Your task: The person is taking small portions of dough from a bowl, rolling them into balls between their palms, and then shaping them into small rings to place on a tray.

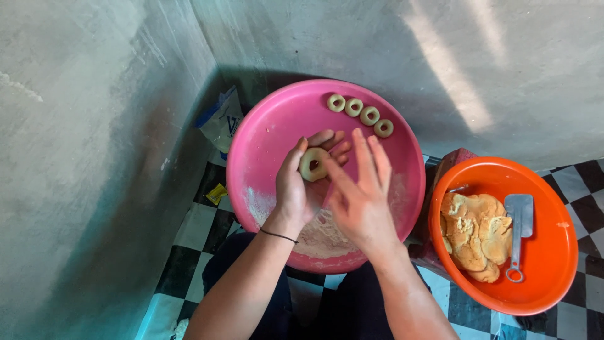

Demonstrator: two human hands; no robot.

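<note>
A bag (221,119) leans at the wall. Over the pink tray (264,126), the left hand (299,189) cups a dough ring (313,165); the right hand (360,198) is spread open, fingers touching it. Four rings (360,111) line the tray's far side. The orange bowl (553,264) holds dough (475,236) and a scraper (519,230).

A home cooking corner on the floor: bare grey concrete walls (94,126), black-and-white chequered floor covering (195,233), a floured round pink plastic tray (264,138), an orange plastic bowl (547,252) of dough

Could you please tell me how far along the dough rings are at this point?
Four finished rings lie in a row in the pink basin. The left hand holds a fifth ring, the right hand against it. A large lump of dough remains in the orange bowl.
</note>
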